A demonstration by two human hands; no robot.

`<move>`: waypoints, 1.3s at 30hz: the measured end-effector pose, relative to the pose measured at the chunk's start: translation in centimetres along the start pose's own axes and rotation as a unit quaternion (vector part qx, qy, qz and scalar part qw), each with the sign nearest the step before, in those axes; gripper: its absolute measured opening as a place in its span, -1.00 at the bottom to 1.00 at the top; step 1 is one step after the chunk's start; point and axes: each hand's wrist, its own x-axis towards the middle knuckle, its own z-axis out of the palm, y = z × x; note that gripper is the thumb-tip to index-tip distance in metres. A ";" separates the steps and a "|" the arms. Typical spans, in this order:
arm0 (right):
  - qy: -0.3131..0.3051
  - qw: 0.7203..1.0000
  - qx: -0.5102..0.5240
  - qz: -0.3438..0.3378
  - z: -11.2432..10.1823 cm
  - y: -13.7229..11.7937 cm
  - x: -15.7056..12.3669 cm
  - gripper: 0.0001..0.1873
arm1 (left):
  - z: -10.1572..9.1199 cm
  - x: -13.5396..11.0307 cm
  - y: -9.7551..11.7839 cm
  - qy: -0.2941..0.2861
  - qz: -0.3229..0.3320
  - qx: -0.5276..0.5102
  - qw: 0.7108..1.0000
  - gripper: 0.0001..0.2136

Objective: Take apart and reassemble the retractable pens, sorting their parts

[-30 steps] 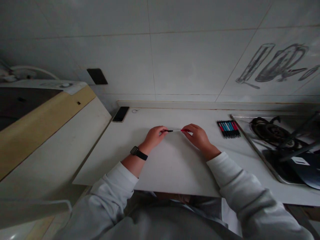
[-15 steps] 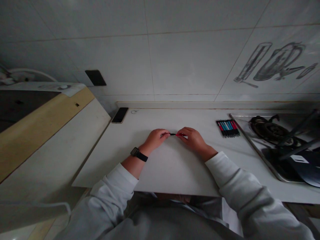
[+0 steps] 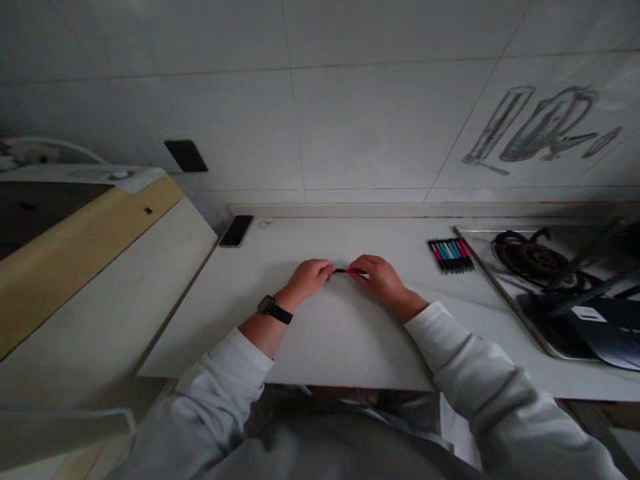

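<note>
A red and black pen [image 3: 341, 271] is held level between my two hands, just over the white table [image 3: 345, 333]. My left hand [image 3: 311, 277] pinches its black end, fingers closed around the tip. On the red part, the thumb and fingers of my right hand [image 3: 381, 280] are pressed together. Much of the pen is hidden by my fingers, and I cannot tell whether its parts are joined. To the right, a row of several pens [image 3: 451, 256] with red, blue and black barrels lies side by side on the table.
A phone [image 3: 237, 231] lies at the table's back left corner, with a small ring [image 3: 265, 225] next to it. On the right is a metal sink [image 3: 500, 287] holding dark objects. A white cabinet [image 3: 125, 267] stands at the left; the tiled wall [image 3: 360, 127] rises behind.
The whole view has shifted slightly to the left. Both hands keep their grip on the pen, with only small finger movement.
</note>
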 end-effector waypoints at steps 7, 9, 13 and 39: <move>-0.006 1.000 0.000 0.006 0.1 0.1 -0.1 -0.88 | 0.4 -0.2 -0.4 0.019 0.019 -0.048 0.999 -0.86; -0.002 1.000 0.006 0.008 0.1 0.1 0.0 -0.88 | 0.5 -0.2 -0.4 0.035 0.020 -0.074 0.996 -0.87; 0.014 1.000 0.022 0.016 0.0 0.0 0.0 -0.87 | 0.5 -0.1 -0.8 0.053 0.011 -0.065 0.996 -0.81; 0.024 0.999 0.028 0.019 -0.2 0.0 0.0 -0.85 | 0.5 -0.1 -1.0 0.019 0.021 -0.040 0.999 -0.74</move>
